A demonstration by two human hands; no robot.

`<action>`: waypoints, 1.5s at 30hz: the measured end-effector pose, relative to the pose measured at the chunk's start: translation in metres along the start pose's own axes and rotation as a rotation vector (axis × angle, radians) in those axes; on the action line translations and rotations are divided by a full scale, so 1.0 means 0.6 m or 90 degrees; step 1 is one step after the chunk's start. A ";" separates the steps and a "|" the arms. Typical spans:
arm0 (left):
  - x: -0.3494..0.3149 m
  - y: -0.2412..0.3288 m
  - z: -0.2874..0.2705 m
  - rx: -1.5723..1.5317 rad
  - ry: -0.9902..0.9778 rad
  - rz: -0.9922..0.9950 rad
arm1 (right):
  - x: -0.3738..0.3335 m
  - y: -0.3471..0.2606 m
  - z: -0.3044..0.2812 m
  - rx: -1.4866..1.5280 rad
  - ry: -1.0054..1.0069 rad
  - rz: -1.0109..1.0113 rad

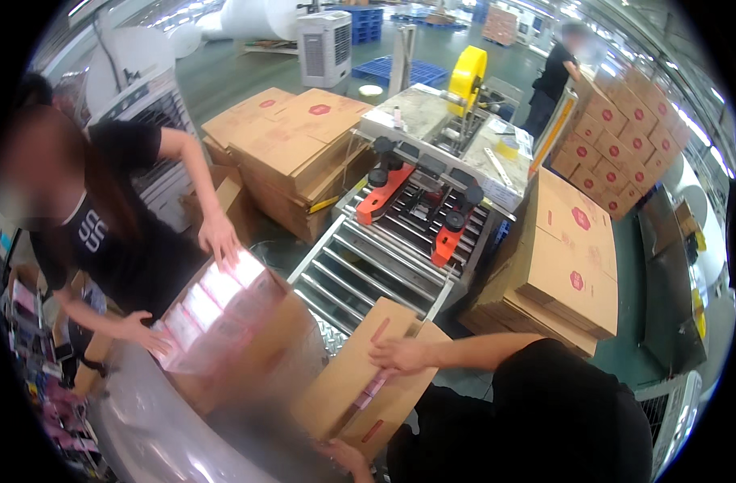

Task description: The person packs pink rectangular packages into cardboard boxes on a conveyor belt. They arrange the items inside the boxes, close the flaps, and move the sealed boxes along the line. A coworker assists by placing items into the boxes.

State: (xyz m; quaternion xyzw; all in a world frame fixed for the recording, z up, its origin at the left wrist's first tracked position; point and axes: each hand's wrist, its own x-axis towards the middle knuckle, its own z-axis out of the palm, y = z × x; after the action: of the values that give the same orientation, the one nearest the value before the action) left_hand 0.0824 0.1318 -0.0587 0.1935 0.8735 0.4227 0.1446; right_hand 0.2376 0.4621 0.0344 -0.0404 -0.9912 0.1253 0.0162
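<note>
From afar, I rest the right hand (397, 355), fingers loosely spread, on carton flaps (348, 361) likely best pressed evenly, the left hand (348, 457), grip unclear, below.

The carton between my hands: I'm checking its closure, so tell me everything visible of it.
The carton is oblong and brown, apparently cardboard, slanting across the picture near the roller conveyor. Its long top flaps bear red marks and leave a gap where pink contents show. No tape is visible across the gap. Your right hand lies on top by the gap; your left hand is at its lower edge. Its underside is hidden.
</note>
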 end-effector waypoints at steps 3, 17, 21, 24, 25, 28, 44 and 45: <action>0.048 0.048 -0.027 0.002 -0.068 -0.079 | -0.035 -0.026 0.031 0.091 0.031 0.033; 0.111 0.080 0.101 -0.260 -0.004 -0.218 | 0.026 0.224 -0.101 0.196 0.111 0.715; 0.202 0.255 0.262 -0.057 0.000 -0.200 | 0.043 0.434 -0.120 0.052 0.188 0.716; 0.295 0.319 0.351 -0.213 0.008 -0.067 | 0.031 0.516 -0.141 -0.212 0.360 0.477; 0.327 0.298 0.344 -0.221 -0.013 -0.093 | 0.026 0.513 -0.176 -0.217 0.301 0.408; 0.417 0.281 0.397 -0.225 -0.137 -0.115 | 0.027 0.558 -0.156 -0.062 0.338 0.325; 0.252 0.655 0.698 0.164 -0.473 0.230 | 0.006 0.550 -0.163 0.300 0.471 0.279; 0.252 0.657 0.695 0.176 -0.476 0.235 | 0.009 0.540 -0.166 0.275 0.490 0.277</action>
State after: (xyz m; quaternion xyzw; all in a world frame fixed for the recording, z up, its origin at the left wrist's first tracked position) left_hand 0.2074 0.7096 -0.0094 0.5037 0.7601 0.2213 0.3459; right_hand 0.2608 0.8001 0.0502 -0.2855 -0.8332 0.3046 0.3625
